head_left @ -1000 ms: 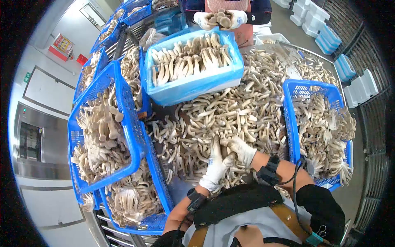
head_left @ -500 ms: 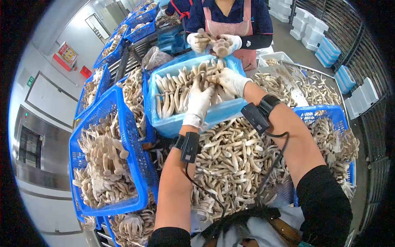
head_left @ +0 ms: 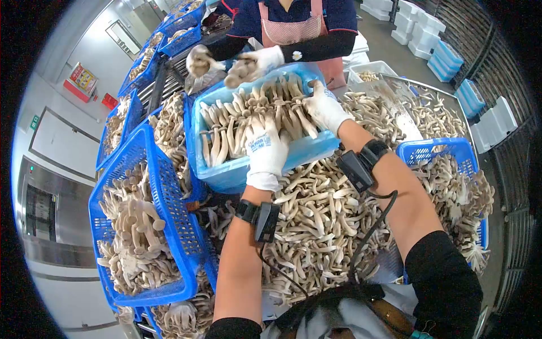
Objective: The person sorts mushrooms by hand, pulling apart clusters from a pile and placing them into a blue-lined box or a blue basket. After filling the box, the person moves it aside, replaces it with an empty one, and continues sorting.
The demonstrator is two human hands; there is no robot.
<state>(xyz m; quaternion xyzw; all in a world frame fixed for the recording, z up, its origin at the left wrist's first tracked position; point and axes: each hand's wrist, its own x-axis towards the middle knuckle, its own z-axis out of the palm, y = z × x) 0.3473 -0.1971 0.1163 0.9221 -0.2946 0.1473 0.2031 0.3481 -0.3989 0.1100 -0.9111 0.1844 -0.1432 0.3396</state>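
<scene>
A blue-lined box (head_left: pixel 226 175) holds oyster-type mushrooms (head_left: pixel 226 127) with pale stems laid side by side in rows. My left hand (head_left: pixel 266 151), in a white glove, reaches over the near side of the box, its fingers closed on mushrooms among the near row; its fingertips are partly hidden between stems. At the right end of the box is my right hand (head_left: pixel 327 108), also gloved, against the outermost mushrooms and the liner. Its thumb and fingers are apart, with no mushroom seen lifted in it. Below the box spreads a heap of loose mushrooms (head_left: pixel 316 220).
Across the box a person in a pink apron (head_left: pixel 291 28) holds mushroom clusters in gloved hands (head_left: pixel 254 65). Blue baskets (head_left: pixel 189 282) of mushrooms stand left, another basket (head_left: pixel 440 148) right. White foam boxes (head_left: pixel 418 28) are stacked on the floor behind. Wired devices (head_left: pixel 265 220) sit on both wrists.
My hands have moved apart: the left lower over the near row, the right to the box's right end. The other person's hands have swung left with their mushrooms.
</scene>
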